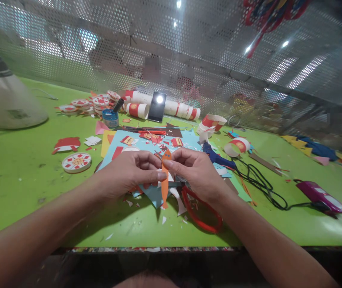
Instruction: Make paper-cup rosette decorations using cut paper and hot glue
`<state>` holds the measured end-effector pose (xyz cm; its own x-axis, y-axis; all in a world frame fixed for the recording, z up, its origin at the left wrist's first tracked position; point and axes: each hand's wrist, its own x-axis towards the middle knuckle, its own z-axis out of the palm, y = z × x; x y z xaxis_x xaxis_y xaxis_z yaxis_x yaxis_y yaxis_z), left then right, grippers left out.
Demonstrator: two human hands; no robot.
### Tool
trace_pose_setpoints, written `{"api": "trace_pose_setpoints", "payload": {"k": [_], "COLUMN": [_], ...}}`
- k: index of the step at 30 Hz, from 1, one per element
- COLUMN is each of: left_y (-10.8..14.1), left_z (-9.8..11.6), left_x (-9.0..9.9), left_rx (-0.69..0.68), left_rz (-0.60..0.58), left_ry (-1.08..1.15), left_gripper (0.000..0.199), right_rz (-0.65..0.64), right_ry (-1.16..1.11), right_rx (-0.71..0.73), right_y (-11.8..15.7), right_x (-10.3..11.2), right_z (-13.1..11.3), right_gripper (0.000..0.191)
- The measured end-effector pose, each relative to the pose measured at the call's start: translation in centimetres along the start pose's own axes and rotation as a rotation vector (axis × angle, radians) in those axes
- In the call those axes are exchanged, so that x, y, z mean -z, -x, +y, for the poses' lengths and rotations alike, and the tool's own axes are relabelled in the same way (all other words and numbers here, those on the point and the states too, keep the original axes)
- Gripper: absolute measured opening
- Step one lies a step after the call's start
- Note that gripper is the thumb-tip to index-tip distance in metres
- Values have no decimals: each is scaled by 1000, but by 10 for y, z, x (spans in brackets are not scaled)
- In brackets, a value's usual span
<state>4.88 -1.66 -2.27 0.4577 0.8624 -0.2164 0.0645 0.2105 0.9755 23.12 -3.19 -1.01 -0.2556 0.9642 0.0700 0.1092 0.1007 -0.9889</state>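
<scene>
An orange paper cutout (165,186), long and narrow with a small flared lower end and dark marks near its top, hangs upright between my hands. My right hand (196,170) pinches its upper part between thumb and fingers. My left hand (135,172) is closed at the cutout's left edge, with the thumb tip against it; a small white piece shows beside that thumb. Red-handled scissors (202,216) lie under and beside my right hand. Beneath both hands are light blue paper sheets (115,148) with red and white scraps.
A blue glue gun (219,157) with a black cable lies right. Farther back are a blue jar (110,118), a phone (157,107) and paper cups (137,111). A round patterned disc (76,163) lies left, a purple device (322,196) right, a large white container (5,100) far left.
</scene>
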Motion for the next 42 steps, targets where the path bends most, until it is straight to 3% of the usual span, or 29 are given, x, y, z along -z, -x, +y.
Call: {"api": "trace_pose_setpoints", "payload": {"k": [20,28,42], "left_y": [-2,0,-1], "left_z": [1,5,-2], "left_x": [-2,-3,3], "left_rx": [-38,15,8], "left_rz": [-11,-8,7], "left_ry": [-33,-13,57], "left_gripper": [25,29,25], "right_rz": [10,9,-55], "right_ry": [-15,-13,-197], "right_rx": [-1,14,-21], "right_y": [1,1,-1], "right_x": [-2,-3,1], "right_z": [-1,0,11], "right_gripper": [18,16,27]}}
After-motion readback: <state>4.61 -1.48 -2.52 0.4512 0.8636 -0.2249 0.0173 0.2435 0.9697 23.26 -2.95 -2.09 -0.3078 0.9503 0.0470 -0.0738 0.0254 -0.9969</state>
